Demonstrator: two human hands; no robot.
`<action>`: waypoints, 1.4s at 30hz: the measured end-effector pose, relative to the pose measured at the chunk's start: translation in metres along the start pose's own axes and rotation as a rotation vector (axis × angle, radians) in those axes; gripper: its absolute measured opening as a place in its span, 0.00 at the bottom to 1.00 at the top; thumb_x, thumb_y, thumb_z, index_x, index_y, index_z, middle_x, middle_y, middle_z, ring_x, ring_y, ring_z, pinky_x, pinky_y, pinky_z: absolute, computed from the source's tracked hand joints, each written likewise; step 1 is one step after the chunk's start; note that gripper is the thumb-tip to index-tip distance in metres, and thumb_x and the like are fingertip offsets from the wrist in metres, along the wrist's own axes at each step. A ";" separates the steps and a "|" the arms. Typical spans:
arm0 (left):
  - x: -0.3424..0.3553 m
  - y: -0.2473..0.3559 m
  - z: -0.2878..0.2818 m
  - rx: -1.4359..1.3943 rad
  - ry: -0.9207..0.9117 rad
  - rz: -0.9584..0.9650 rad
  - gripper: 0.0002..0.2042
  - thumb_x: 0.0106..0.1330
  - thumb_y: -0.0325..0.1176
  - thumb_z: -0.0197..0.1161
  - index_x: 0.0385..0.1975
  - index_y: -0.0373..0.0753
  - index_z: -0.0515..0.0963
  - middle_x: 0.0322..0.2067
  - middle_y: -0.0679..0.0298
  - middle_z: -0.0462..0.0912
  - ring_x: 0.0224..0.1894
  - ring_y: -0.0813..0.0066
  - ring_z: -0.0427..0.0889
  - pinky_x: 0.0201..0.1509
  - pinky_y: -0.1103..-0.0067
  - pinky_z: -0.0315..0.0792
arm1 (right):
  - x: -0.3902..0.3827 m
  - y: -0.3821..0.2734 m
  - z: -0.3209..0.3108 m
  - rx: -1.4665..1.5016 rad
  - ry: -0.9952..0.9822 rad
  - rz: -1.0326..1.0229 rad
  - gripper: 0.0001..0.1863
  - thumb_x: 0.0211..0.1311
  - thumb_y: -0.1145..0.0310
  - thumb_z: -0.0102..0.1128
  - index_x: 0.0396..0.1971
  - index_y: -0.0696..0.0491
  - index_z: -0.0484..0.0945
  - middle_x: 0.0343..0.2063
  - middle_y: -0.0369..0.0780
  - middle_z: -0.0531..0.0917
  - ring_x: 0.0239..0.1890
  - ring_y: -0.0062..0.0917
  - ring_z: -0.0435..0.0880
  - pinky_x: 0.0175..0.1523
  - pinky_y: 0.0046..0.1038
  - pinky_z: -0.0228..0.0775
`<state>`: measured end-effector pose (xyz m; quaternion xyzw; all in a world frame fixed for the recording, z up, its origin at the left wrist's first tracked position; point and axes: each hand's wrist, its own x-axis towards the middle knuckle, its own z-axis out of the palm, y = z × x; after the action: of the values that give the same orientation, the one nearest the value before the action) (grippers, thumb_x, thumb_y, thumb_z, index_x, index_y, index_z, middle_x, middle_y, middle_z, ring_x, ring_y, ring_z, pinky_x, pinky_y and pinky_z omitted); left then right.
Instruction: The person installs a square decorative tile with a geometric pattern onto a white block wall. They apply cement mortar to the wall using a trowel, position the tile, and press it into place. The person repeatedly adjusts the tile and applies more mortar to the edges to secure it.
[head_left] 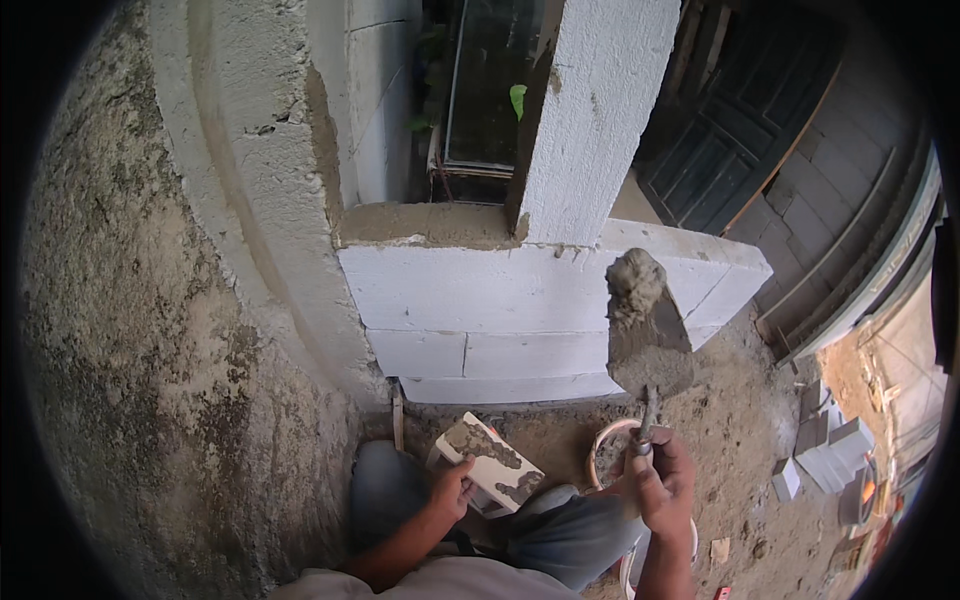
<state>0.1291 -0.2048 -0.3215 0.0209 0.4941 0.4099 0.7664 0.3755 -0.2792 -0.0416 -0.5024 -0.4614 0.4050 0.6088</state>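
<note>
My right hand [662, 485] is closed round the handle of a trowel [652, 345], whose blade points away from me in front of the low wall. A lump of wet grey mortar [635, 280] sits toward the blade's tip. Over my lap, my left hand [453, 492] grips the edge of a pale rectangular slab [498, 455] smeared with patches of mortar. Ahead stands the low white block wall [480, 300], and a narrow upright of white block [600, 120] rises from it. Grey mortar [430, 225] coats the wall's top left of that upright.
Beside my right hand is a round bucket [597, 462] with grey mix inside; part of another pale container [630, 575] shows below. A rough stained wall [140, 330] runs close on my left. Loose blocks [835, 450] lie on the dirt at right. A dark door [740, 120] leans behind.
</note>
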 end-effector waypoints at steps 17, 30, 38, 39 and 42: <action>-0.001 0.015 -0.008 -0.105 -0.049 0.037 0.14 0.66 0.41 0.73 0.49 0.51 0.81 0.43 0.78 0.83 0.47 0.82 0.78 0.55 0.77 0.68 | 0.068 0.041 0.185 -1.173 0.065 -0.190 0.19 0.64 0.70 0.67 0.44 0.59 0.65 0.46 0.54 0.73 0.37 0.57 0.83 0.34 0.50 0.79; -0.006 0.010 -0.007 -0.155 -0.012 -0.021 0.15 0.67 0.40 0.72 0.51 0.50 0.81 0.47 0.74 0.82 0.53 0.80 0.77 0.61 0.77 0.66 | 0.061 -0.051 0.168 -1.153 -0.090 -0.254 0.19 0.66 0.68 0.65 0.45 0.61 0.65 0.38 0.57 0.79 0.34 0.59 0.83 0.37 0.53 0.77; -0.007 0.020 0.001 -0.197 -0.042 -0.024 0.17 0.65 0.35 0.74 0.53 0.47 0.80 0.48 0.72 0.82 0.52 0.78 0.80 0.60 0.77 0.71 | 0.075 -0.032 0.230 -1.471 -0.168 -0.234 0.19 0.68 0.67 0.63 0.46 0.63 0.66 0.38 0.56 0.78 0.30 0.53 0.87 0.31 0.46 0.82; -0.004 0.018 0.000 -0.186 -0.045 -0.029 0.17 0.65 0.35 0.74 0.52 0.47 0.80 0.47 0.72 0.82 0.52 0.78 0.80 0.60 0.77 0.71 | 0.074 -0.030 0.233 -1.498 -0.174 -0.243 0.19 0.68 0.67 0.62 0.46 0.63 0.66 0.37 0.56 0.78 0.29 0.52 0.87 0.29 0.45 0.82; 0.007 0.012 -0.005 -0.196 -0.059 -0.015 0.17 0.65 0.35 0.74 0.52 0.47 0.80 0.47 0.72 0.82 0.51 0.78 0.80 0.60 0.77 0.71 | 0.060 -0.024 0.228 -1.499 -0.195 -0.297 0.17 0.69 0.67 0.61 0.46 0.62 0.66 0.36 0.53 0.78 0.27 0.51 0.87 0.28 0.44 0.82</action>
<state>0.1187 -0.1938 -0.3243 -0.0456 0.4289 0.4498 0.7821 0.1701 -0.1717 0.0074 -0.6753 -0.7268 -0.0594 0.1106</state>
